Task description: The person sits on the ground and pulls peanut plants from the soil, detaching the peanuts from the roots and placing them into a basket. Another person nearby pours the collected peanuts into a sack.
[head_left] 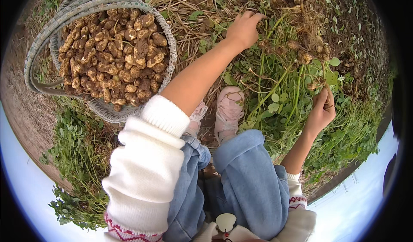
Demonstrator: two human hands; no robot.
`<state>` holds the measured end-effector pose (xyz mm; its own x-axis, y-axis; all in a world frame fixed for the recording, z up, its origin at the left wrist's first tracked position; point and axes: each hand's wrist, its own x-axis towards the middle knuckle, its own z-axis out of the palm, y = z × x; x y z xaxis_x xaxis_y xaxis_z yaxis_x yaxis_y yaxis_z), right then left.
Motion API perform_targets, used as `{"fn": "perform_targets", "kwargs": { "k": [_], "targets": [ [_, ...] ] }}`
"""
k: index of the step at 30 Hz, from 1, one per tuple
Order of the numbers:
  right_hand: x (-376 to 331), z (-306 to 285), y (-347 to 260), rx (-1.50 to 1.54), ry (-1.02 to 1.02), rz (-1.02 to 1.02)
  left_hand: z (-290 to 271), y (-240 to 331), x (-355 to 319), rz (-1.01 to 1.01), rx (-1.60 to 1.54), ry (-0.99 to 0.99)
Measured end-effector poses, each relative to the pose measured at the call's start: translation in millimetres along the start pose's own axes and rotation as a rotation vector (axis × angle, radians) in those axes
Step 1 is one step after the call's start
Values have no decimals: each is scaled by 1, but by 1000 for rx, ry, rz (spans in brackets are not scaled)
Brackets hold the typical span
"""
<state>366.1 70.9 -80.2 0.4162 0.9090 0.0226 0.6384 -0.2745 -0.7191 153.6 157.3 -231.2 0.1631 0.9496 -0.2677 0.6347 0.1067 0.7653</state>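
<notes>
The right hand (320, 111) is clenched around the stems of an uprooted peanut plant (297, 65) whose long axis runs toward twelve o'clock, while the nearer left hand (244, 28), fingers curled and reaching, touches its pod-laden roots (307, 48), the peanut-filled woven basket (170, 40) sitting at nine o'clock.

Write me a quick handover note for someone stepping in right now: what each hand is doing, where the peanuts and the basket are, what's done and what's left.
Left hand: stretched forward over the pulled-up peanut plant, fingers closing on its stems and straw near the top; exact grip cannot be told.
Right hand: shut on a stem of the same plant, lower right.
Basket: woven, on the ground to the left front, heaped with picked peanuts.
Done: the basket is nearly full.
Left: pods hang on the plant's roots, between the hands and further up, not yet picked.
The person sits with pink shoes next to the plant.
</notes>
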Motion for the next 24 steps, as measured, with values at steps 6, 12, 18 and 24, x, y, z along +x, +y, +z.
{"fn": "perform_targets", "kwargs": {
  "k": [6, 12, 18, 24],
  "targets": [
    [0, -11, 5, 33, 2, -19, -9, 1, -29, 245, 199, 10],
    [4, 2, 8, 59, -12, 48, -45, 15, -70, -24, -76, -40],
    [7, 29, 15, 24, -118, 11, -65, 27, -83, -49, -178, -86],
    [28, 84, 30, -113, -293, 12, -62, 41, -81, -102, 292, -115]
  ]
}}
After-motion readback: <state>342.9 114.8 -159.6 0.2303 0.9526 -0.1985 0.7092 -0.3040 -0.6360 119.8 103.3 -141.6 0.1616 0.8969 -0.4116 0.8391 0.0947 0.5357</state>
